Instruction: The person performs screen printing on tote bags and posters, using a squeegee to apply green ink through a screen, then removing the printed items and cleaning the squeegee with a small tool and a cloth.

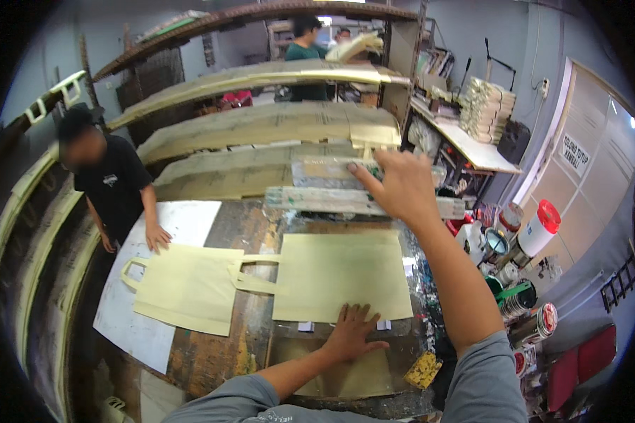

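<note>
A pale cream cloth bag (342, 275) lies flat on the worktable in front of me, its handles pointing left. My left hand (353, 333) has its fingers spread at the bag's near edge and holds nothing. Farther off, my right hand (400, 185) reaches over a paint-marked bar (324, 200) and a flat, smeared board (321, 171). Its thumb stands apart from the fingers. The fingertips are partly hidden, and whether they touch the board is unclear. Left of my bag, a second cream bag (187, 289) lies beneath a co-worker's hand (157, 237).
A co-worker (116, 169) stands at the left by a white board (190, 217). Racks (261, 127) holding cream bags rise behind the table. Paint containers (540, 229) crowd the right side. A yellow sponge (422, 369) lies near my right elbow. Another person (307, 53) stands at the back.
</note>
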### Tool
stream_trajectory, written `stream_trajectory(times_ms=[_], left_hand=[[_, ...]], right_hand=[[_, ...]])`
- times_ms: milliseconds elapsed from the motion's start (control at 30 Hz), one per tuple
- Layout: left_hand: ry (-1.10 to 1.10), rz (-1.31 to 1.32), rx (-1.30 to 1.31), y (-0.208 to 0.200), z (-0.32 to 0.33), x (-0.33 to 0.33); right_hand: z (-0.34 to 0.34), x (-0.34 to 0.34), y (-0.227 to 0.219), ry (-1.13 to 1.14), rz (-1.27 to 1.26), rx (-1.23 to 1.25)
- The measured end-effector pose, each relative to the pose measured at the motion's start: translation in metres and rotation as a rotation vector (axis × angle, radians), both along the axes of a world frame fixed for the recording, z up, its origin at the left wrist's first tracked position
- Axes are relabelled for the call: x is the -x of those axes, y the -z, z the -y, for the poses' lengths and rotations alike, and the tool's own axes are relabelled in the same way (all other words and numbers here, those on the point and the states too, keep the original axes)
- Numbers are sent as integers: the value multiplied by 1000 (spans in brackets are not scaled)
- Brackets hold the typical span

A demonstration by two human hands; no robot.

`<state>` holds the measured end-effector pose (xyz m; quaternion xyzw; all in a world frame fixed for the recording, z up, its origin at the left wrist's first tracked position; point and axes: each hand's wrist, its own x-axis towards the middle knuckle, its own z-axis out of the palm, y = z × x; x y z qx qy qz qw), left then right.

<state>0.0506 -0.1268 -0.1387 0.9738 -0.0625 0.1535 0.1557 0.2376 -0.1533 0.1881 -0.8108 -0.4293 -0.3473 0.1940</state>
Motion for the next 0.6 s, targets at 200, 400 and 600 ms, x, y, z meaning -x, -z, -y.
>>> stream_trajectory(times_ms=[200, 400, 600], left_hand=[[-148, 163, 377, -49, -28, 9], [-104, 370, 1476, -119, -148, 24], [-255, 303, 1079, -84, -130, 66]], right_hand=[[14, 10, 12, 2, 62, -43], [35, 52, 59, -19, 59, -68], [63, 83, 115, -4, -260, 420]])
